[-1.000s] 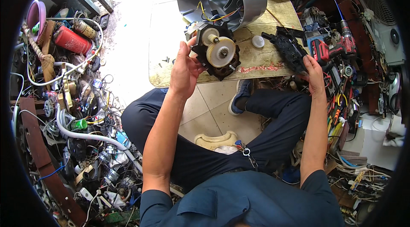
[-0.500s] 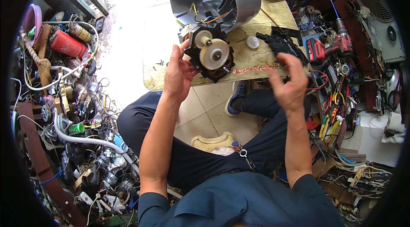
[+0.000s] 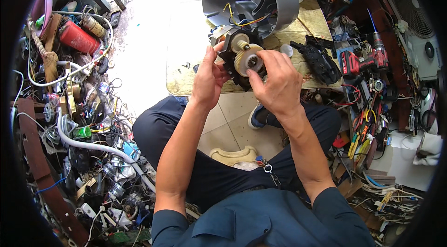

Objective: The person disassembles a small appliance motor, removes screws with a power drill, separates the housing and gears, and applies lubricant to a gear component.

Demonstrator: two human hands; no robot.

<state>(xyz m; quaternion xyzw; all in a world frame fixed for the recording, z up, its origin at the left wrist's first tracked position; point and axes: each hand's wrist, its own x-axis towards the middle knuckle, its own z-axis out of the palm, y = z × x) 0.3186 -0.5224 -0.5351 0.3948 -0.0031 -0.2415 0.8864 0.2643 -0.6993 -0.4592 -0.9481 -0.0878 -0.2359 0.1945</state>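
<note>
My left hand (image 3: 209, 82) grips a motor gearbox (image 3: 227, 56) by its left side, its black housing raised at the table's near edge. On the gearbox's face sit a smaller pale gear (image 3: 240, 42) and a large white gear (image 3: 244, 61) with a dark toothed centre. The thumb and fingers of my right hand (image 3: 279, 84) close around the rim of the large gear, which still rests against the housing. My right fingers cover part of that gear and the housing's right side.
Behind the gearbox lies an open grey cylindrical casing (image 3: 287, 3) with loose wires. A white round cap (image 3: 286, 50), a black plastic part (image 3: 319, 61) and several small screws (image 3: 185, 65) lie on the wooden table (image 3: 179, 84). A red drill (image 3: 365, 61) stands right; clutter fills the left floor.
My right hand has moved left from beside the black plastic part and taken hold of the large gear. My left hand still holds the gearbox, turned slightly. The whole view has shifted a little.
</note>
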